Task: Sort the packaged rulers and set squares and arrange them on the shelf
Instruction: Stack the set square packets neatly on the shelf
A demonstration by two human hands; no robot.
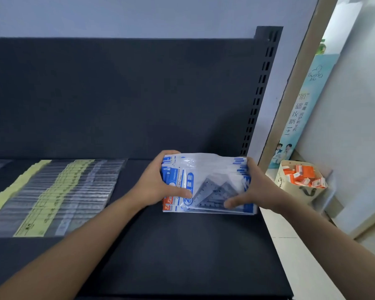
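Observation:
A stack of packaged set squares, in clear bags with blue, white and orange print, lies on the dark shelf near its right end. My left hand grips the stack's left edge, thumb across the top. My right hand grips the right edge, thumb lying on the top bag. On the shelf's left part lie overlapping rows of packaged rulers in clear sleeves with yellow labels.
The shelf's dark back panel rises behind, with a slotted upright at the right. Beyond the shelf's right end, on the floor, stands a paper bag of orange and white boxes beside a leaning poster.

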